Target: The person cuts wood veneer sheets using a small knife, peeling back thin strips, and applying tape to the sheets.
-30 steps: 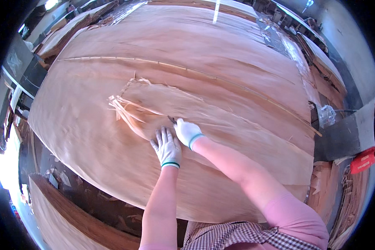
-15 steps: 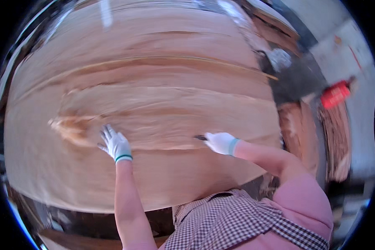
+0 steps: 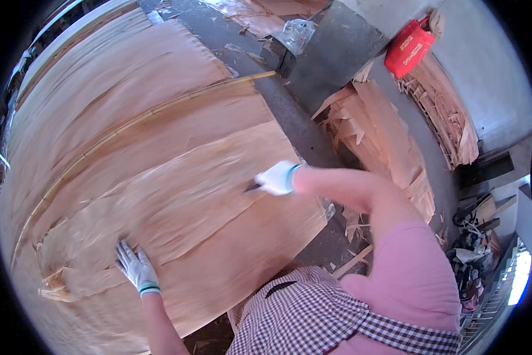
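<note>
Left hand (image 3: 138,271) spread on the thin wood sheet (image 3: 201,236), right hand (image 3: 276,177) well right of it, closed round a dark tool (image 3: 252,187); firm, flat pressure should steady things best!

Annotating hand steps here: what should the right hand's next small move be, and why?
Probably ease the right hand toward the dark line in the veneer: its dark tool points out beside that line, while the left hand lies flat, seemingly steadying the sheet. Blur hides whether the tool touches.
</note>
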### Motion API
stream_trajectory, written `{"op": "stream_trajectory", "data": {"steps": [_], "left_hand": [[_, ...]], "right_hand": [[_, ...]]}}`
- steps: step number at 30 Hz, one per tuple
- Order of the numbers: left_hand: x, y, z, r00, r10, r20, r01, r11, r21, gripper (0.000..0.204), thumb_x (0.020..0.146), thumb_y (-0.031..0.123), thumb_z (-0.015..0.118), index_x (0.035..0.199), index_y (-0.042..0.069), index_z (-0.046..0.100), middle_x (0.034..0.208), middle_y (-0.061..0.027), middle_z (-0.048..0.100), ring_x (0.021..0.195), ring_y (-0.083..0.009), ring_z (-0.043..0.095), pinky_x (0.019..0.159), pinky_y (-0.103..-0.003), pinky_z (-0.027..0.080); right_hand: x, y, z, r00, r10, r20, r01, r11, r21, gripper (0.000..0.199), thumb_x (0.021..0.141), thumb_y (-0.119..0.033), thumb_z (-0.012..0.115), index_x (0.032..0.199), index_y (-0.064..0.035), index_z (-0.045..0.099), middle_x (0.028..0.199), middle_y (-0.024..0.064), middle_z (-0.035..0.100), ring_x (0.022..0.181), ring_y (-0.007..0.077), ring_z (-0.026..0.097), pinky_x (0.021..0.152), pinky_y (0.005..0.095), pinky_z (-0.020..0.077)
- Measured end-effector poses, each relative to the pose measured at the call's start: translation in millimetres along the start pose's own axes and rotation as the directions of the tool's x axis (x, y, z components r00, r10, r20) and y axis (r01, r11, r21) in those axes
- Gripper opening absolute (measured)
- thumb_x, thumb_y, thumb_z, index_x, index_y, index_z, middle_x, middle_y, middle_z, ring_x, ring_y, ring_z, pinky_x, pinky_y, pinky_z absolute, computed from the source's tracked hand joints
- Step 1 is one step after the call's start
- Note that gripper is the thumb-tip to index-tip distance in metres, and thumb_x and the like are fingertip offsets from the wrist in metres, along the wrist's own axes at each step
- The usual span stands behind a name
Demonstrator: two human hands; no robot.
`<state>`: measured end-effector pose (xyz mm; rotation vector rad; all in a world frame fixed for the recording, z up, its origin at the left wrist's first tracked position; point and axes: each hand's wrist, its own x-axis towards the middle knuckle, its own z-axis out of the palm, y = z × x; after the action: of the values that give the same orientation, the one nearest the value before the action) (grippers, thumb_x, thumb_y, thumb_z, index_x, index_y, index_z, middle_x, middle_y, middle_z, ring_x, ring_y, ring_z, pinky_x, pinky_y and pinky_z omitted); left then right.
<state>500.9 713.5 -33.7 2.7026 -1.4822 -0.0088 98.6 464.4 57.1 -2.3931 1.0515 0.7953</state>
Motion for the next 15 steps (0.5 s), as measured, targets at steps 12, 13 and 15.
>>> {"op": "stream_trajectory", "data": {"steps": [12,13,15], "left_hand": [[7.3,-28.7,-8.8,0.999,-0.008,0.047,0.012,0.996,-0.083,0.054,0.094,0.028,0.043,0.143,0.007,0.034,0.148,-0.0111,0.034,0.138,-0.0269,0.028,0.115,-0.049,0.010],[17.6,-29.6,-20.6,0.986,0.034,0.163,-0.030,0.999,-0.029,0.053,0.093,0.032,0.044,0.141,0.010,0.038,0.145,-0.0103,0.038,0.137,-0.0279,0.029,0.114,-0.053,0.011],[36.0,-38.5,-41.7,0.989,-0.018,0.145,0.046,0.980,-0.192,0.053,0.093,0.037,0.045,0.139,0.011,0.041,0.144,-0.0093,0.040,0.137,-0.0280,0.028,0.113,-0.056,0.010]], "right_hand": [[10.2,132.5,-17.8,0.783,0.085,-0.616,-0.083,0.996,0.032,0.021,0.090,-0.024,0.052,0.100,-0.0048,0.052,0.095,0.0228,0.062,0.090,0.0409,0.059,0.074,0.0504,0.0460],[21.8,94.2,-37.3,0.789,0.074,-0.610,-0.073,0.997,0.028,0.021,0.090,-0.024,0.053,0.099,-0.0056,0.052,0.093,0.0220,0.062,0.087,0.0408,0.059,0.072,0.0503,0.0464],[44.1,5.9,-73.7,0.810,-0.031,-0.586,0.042,0.999,0.005,0.018,0.090,-0.024,0.053,0.098,-0.0074,0.053,0.087,0.0195,0.063,0.083,0.0409,0.060,0.070,0.0496,0.0472]]}}
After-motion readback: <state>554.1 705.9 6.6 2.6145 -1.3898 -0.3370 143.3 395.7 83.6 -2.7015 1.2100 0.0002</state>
